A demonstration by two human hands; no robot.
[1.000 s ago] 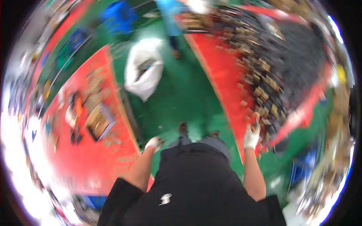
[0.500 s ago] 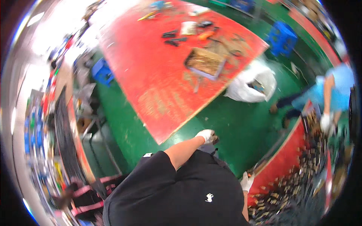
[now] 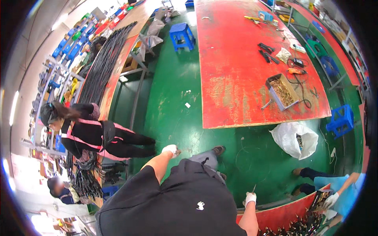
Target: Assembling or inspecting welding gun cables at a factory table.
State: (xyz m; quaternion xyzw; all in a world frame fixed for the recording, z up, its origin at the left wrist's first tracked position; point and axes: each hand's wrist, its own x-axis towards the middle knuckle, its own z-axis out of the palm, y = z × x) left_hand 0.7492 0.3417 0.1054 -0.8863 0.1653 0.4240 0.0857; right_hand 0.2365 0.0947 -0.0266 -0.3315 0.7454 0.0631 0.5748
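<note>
My left hand [image 3: 169, 150], in a white glove, is held out over the green floor in front of my body. Its fingers look curled, with something small and brownish at their tips that I cannot make out. Lower right, my right hand [image 3: 250, 197], also gloved in white, is closed around a thin, pointed object [image 3: 254, 188] that sticks up from the fingers; its kind is too small to tell. That hand is above the floor, just beyond the edge of a red workbench [image 3: 271, 216] holding many dark cable pieces with brass-coloured ends.
A red table [image 3: 236, 98] ahead carries a box of brass-coloured parts [image 3: 283, 92], and black and orange tools. A white sack [image 3: 287, 137] and blue stools [image 3: 182, 37] stand on the floor. People work at left [image 3: 90, 129] and right [image 3: 342, 192]; long black cables [image 3: 108, 63] lie on the left bench.
My view has swung left, so the red table now sits further right and the left-hand worker is in full view. My right hand has come away from the red workbench's edge.
</note>
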